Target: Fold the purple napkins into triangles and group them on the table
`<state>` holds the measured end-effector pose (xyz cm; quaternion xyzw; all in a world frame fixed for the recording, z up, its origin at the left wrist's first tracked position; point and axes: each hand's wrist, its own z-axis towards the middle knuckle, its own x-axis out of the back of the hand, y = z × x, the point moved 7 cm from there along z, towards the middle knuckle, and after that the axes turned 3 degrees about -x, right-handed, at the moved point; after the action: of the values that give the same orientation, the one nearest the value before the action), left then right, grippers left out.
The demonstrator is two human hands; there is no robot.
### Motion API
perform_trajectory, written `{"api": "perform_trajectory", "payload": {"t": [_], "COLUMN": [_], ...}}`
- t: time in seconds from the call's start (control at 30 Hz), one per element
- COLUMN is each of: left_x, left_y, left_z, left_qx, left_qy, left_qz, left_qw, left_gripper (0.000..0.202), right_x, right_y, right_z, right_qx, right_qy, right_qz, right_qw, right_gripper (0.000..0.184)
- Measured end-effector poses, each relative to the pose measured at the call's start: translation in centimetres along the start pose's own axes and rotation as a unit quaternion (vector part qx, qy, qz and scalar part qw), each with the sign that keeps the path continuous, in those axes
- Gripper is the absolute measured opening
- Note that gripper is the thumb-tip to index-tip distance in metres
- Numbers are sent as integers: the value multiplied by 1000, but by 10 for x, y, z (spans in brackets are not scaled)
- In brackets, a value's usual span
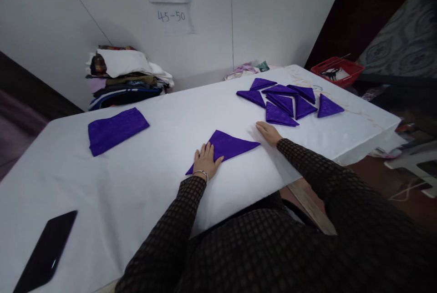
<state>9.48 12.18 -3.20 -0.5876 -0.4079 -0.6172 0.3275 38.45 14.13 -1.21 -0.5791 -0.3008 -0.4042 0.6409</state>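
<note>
In front of me a purple napkin (pixel 229 145) lies folded into a triangle on the white tablecloth (pixel 164 147). My left hand (pixel 206 162) rests flat on its left part, fingers spread, with a bracelet at the wrist. Just beyond the napkin's right tip is my right hand (pixel 269 133), its fingers stretched out and holding nothing. Several purple napkins (pixel 280 114) folded into triangles are grouped past my right hand, some touching. A purple cloth (pixel 116 130) folded into a rectangle lies to the left.
A black phone (pixel 48 250) lies at the front left. Behind the table are a stack of folded clothes (pixel 128 79) and a wall with paper signs (pixel 170 13). A red basket (pixel 337 71) holding scissors (pixel 329 74) stands at the far right. A white stool (pixel 414 161) is on the floor.
</note>
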Motion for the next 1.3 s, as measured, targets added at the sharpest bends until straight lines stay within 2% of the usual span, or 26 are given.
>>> {"api": "perform_trajectory", "payload": {"t": [0.07,0.2,0.3,0.4,0.5,0.6,0.77,0.9,0.97,1.13,1.23,1.3], "left_x": [0,-1,-2,-1,-1,0,15,35,37,20,13,10], "left_y": [0,0,0,1,2,3,17,45,61,81,77,69], "left_z": [0,0,0,-1,-3,-4,-3,-14,-26,-60,-71,-75], "left_qx": [1,-2,-3,-8,-15,-24,-103,-176,-187,-154,-99,-41], "left_qy": [2,1,-2,-3,-6,-11,4,44,47,34,63,85], "left_qz": [-4,-7,-8,-13,-18,-24,-3,-2,-31,-182,-291,-369], "left_qw": [1000,1000,1000,1000,1000,999,995,983,981,971,949,925], "left_gripper": [71,71,73,80,89,91,76,64,61,53,42,32], "right_x": [2,-16,-31,-36,-33,-28,-7,12,18,26,25,19], "right_y": [-15,-64,-80,-76,-68,-65,-75,-89,-99,-127,-144,-157], "right_z": [-13,-49,-63,-57,-48,-49,-84,-119,-133,-144,-131,-115], "right_qx": [54,250,312,312,303,308,343,356,359,347,299,248], "right_qy": [-6,-76,-116,-113,-95,-93,-91,-106,-129,-194,-238,-261], "right_qz": [18,24,-27,-72,-90,-98,-103,-81,-48,77,170,239], "right_qw": [998,965,942,941,944,942,929,925,923,914,908,902], "right_gripper": [46,45,50,47,43,38,32,32,34,40,36,28]}}
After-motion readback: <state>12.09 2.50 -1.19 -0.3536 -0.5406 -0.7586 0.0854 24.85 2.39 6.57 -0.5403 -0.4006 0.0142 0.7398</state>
